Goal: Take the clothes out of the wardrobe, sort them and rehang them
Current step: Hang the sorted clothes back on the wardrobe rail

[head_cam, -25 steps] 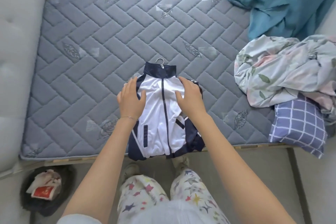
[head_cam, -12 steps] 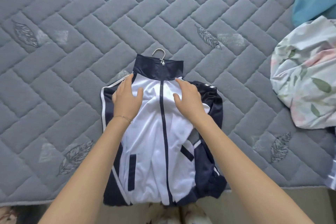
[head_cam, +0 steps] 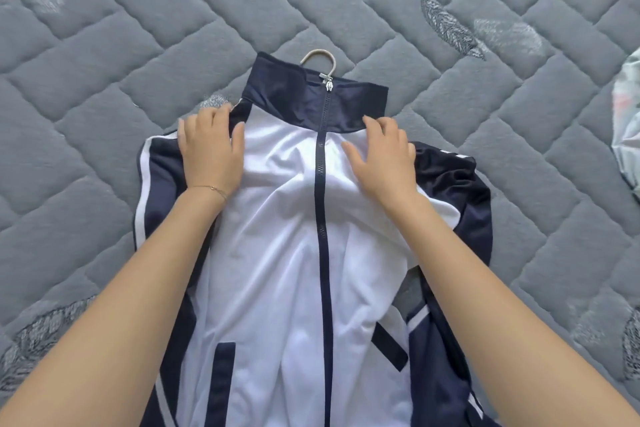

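Grey quilted mattress (head_cam: 104,45) fills the frame, and a white-and-navy zip-up track jacket (head_cam: 277,253) lies front-up at its centre, a pale hanger hook (head_cam: 320,57) poking above the collar. The left hand (head_cam: 211,149) and right hand (head_cam: 381,152), fingers spread and gripping nothing, have slid from chest to shoulders. I judge the jacket smoothed and nearly ready for rehanging.

Left hand (head_cam: 211,149) palm-down, right hand (head_cam: 382,158) palm-down

Soft even daylight, faint shadows, no glare, slight motion blur overall, wide-angle bending toward the edges
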{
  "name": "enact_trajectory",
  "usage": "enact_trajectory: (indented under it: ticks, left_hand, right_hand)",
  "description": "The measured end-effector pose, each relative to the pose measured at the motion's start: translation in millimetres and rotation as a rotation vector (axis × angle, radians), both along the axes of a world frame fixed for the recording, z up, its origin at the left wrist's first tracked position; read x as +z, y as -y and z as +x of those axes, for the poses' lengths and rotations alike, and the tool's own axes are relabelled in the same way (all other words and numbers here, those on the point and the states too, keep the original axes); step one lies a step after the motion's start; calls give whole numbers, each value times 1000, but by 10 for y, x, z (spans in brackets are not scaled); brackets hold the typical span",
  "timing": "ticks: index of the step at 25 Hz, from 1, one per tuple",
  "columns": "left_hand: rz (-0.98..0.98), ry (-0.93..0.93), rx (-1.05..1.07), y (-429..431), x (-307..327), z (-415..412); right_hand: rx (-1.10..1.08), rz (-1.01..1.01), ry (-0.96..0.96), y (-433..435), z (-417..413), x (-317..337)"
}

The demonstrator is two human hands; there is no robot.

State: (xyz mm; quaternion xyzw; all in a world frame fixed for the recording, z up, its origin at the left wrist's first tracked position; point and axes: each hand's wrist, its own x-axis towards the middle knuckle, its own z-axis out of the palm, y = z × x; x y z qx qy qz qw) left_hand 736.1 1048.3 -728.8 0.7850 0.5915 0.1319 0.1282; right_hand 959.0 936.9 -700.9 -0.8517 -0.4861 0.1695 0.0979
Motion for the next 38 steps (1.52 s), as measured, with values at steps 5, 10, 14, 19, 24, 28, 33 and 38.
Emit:
enact_trajectory:
  ticks: [5, 10, 14, 19, 24, 28, 33, 38]
  left_hand:
    - [-55, 14, -11, 169, 199, -137]
    - [-260, 181, -115, 597, 849, -591]
    - [-266, 289, 14, 1027, 1879, -973]
    - [-207, 340, 294, 1735, 3167, -1646]
    - [-112, 396, 587, 2886, 4086, -2271]
    - [-5, 437, 786, 3870, 4662, -2721]
    - [136, 424, 1000, 4995, 5153, -3354]
    - [246, 411, 1259, 6005, 5430, -3974]
  right_hand:
    - [-62, 127, -229, 185, -123, 198]
    - [-95, 107, -388, 534, -359, 900]
    - [-36, 104, -464, 693, -669, 1912]
    - [153, 96, -563, 923, -1322, 3047]
    - [468, 75, -563, 1307, -1970, 3954]
    - [729, -1, -602, 1738, -2527, 4539]
    - [1086, -147, -657, 2196, -3376, 5021]
    - [1349, -191, -705, 2767, -4456, 5336]
